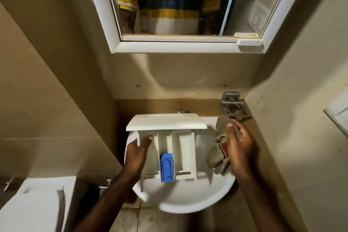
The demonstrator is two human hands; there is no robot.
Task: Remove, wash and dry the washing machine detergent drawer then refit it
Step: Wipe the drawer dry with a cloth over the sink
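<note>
I stood at the round white ceramic washbasin with the cream plastic detergent drawer held above the bowl, its broad front panel turned away from me toward the tap and its open compartments facing up. My left hand gripped the drawer's left side wall, thumb hooked into the outer compartment. The blue plastic siphon insert sat in the middle compartment, near the end closest to me. My right hand was closed round a bunched beige cloth with a dark striped edge, held just beside the drawer's right wall but not touching it.

I judged this to be the drying step: the drawer was out of the machine and over the basin, and I had a cloth rather than running water on it. Whether the plastic was wet, I couldn't tell. The next move called for bringing the cloth into the compartments, working it along the walls and around the blue insert, while my left hand steadied the drawer against the push.
</note>
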